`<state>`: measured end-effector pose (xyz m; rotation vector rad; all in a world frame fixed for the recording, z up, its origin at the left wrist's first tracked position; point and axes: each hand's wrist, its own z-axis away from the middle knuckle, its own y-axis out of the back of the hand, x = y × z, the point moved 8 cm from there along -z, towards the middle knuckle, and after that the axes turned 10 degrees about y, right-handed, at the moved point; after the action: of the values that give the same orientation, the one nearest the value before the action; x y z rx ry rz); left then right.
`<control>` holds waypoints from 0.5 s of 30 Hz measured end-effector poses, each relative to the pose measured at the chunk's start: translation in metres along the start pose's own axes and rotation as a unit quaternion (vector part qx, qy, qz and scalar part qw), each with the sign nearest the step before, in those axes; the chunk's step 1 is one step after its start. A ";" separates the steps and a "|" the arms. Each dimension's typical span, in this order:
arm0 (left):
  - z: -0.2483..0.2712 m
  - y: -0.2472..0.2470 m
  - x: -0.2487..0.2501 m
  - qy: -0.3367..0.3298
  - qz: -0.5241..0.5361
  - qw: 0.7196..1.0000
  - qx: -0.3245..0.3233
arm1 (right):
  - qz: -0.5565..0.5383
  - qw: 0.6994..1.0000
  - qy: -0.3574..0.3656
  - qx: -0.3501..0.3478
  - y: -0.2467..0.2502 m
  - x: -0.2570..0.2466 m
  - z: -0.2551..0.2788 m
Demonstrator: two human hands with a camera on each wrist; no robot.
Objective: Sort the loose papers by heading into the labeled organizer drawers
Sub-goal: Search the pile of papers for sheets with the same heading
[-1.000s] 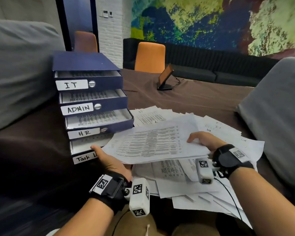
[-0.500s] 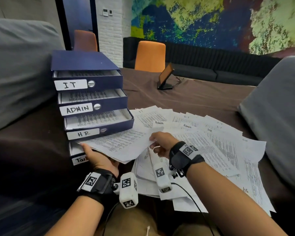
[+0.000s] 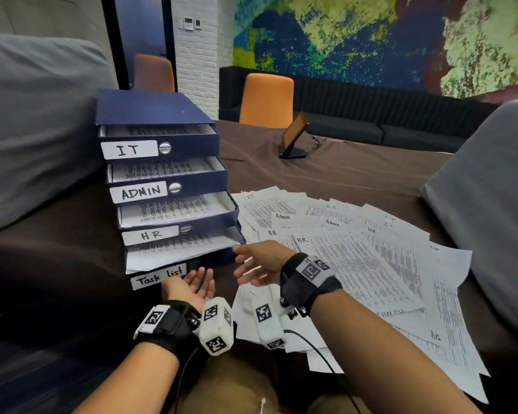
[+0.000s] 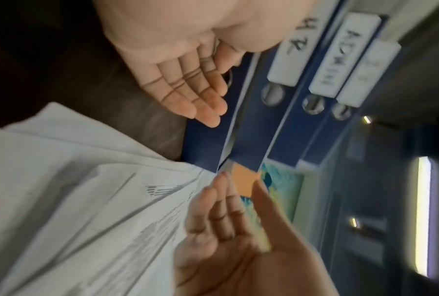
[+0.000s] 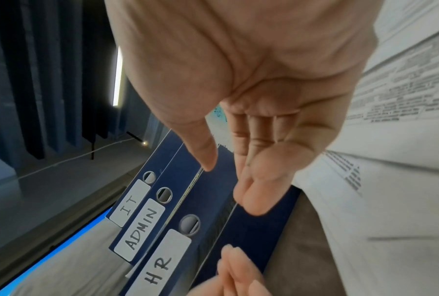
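Sheet held by both hands a second ago now lies in the Task List drawer (image 3: 174,252), overhanging its front. Left hand (image 3: 193,283) and right hand (image 3: 259,261) empty, fingers relaxed, just off the drawer front. One sheet filed; loose papers (image 3: 365,264) remain across the bedspread (image 3: 356,174).

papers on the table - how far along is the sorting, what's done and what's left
Done: all four drawers of the organizer hold sheets: IT drawer, ADMIN drawer, HR drawer and Task List drawer, whose top sheet overhangs its front. In hand: nothing; left hand and right hand are open and empty. Left: most of it, a wide spread of loose papers headed IT, Admin and HR.
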<state>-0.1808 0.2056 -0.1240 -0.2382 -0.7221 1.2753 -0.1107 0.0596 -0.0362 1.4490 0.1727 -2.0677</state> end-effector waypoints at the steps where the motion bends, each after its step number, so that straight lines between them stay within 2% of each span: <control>1: 0.005 -0.005 -0.004 0.005 -0.026 1.000 -0.008 | 0.007 1.000 0.009 0.018 0.006 -0.002 0.000; 3: 0.012 -0.015 -0.010 -0.004 -0.099 0.995 -0.022 | 0.022 0.999 0.026 0.040 0.015 -0.004 0.000; 6: 0.027 -0.038 -0.012 -0.069 -0.216 0.972 -0.065 | 0.033 0.997 0.038 0.058 0.025 -0.004 0.004; 10: 0.034 -0.055 0.003 -0.170 -0.255 0.947 -0.096 | 0.022 0.995 0.061 0.081 0.037 0.003 0.009; 12: 0.033 -0.061 0.005 -0.178 -0.273 0.938 -0.119 | 0.030 0.992 0.073 0.099 0.049 0.009 0.012; 15: 0.039 -0.074 -0.009 -0.139 -0.295 0.930 -0.171 | 0.069 0.981 0.091 0.156 0.082 0.022 0.019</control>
<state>-0.1471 0.1659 -0.0575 -0.1062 -1.1601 0.6047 -0.0869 -0.0239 -0.0295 1.7854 -0.1841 -1.9098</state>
